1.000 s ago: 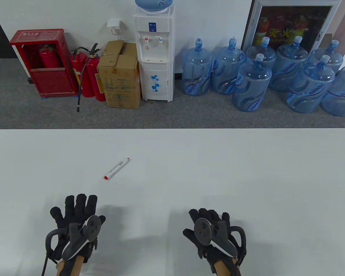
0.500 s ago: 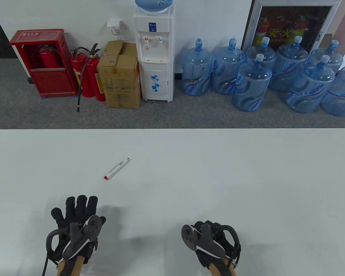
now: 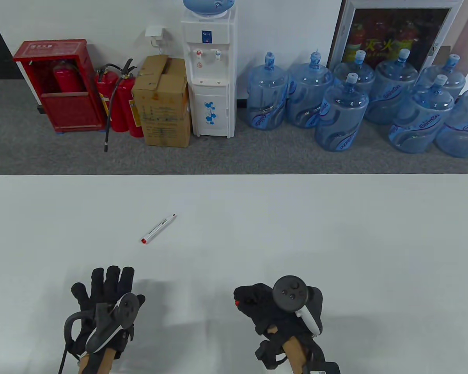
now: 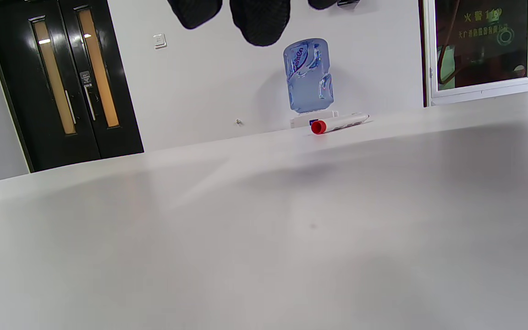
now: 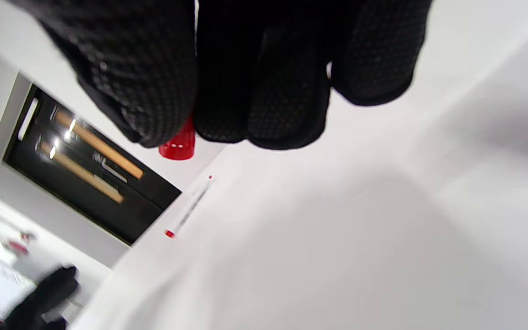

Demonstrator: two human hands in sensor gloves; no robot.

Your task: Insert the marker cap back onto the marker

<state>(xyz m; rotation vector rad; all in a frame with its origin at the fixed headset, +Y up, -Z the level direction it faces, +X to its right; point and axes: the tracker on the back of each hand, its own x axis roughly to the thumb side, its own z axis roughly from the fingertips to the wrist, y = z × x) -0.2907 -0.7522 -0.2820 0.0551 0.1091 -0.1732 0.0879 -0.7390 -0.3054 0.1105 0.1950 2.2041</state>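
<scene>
Change: right hand (image 3: 275,307) has rolled from palm-down and flat on the tabletop (image 3: 335,233) to knuckles turned toward frame left, raised, with a red cap (image 3: 237,302) now showing at its fingers (image 3: 245,296).
Meaning for task: cap appears picked up; judged step in hand is carrying it to the marker. Marker itself is not yet held.
Right fingers: curled together and clamped on the cap; right wrist view shows only its red end (image 5: 178,145) protruding below the fingertips.
Left hand (image 3: 105,300): unchanged, flat on the tabletop at lower left, fingers extended and slightly apart, holding nothing.
Marker (image 3: 158,228): unmoved, lying diagonally at centre left of the table view, well apart from both hands; tip toward upper right.
Marker shape: slim white cylinder, smooth plastic, red end plug (image 4: 318,127), small red nib.
Cap: glossy red plastic, cylindrical.
Gloves: black knit, dotted grip texture.
Tabletop: matte white, smooth.
</scene>
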